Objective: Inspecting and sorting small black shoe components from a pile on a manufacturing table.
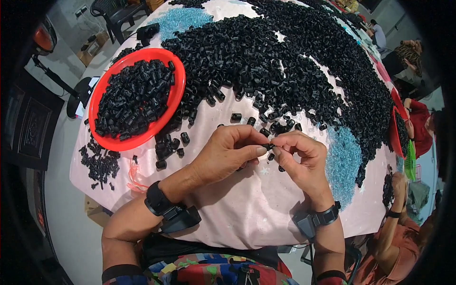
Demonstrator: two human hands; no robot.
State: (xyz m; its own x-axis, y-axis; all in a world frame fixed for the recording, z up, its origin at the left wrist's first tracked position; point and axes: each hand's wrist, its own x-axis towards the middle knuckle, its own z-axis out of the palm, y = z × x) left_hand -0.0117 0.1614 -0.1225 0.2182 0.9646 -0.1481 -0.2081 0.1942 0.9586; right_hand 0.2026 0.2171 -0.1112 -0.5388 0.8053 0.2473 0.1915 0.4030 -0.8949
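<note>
My left hand (227, 153) and my right hand (302, 159) meet over the near middle of the table, fingertips pinched together. Between them is a small black plastic part (269, 147), mostly covered by the fingers; its exact shape is hidden. Both hands are closed on it. Several loose black tubular plastic pieces (284, 127) lie just beyond my fingers, and a few sit beneath them. To the left, a red oval basin (180, 95) is full of similar black pieces. A huge heap of these pieces (266, 52) spreads across the far part of the table.
Small black pin-like parts (99, 164) and a pinkish ribbon (136, 175) lie left on the pink cloth (247, 209). Clear bluish bits are piled at right (343, 164) and far left (183, 21). Other people sit along the right edge, near another red basin (398, 133).
</note>
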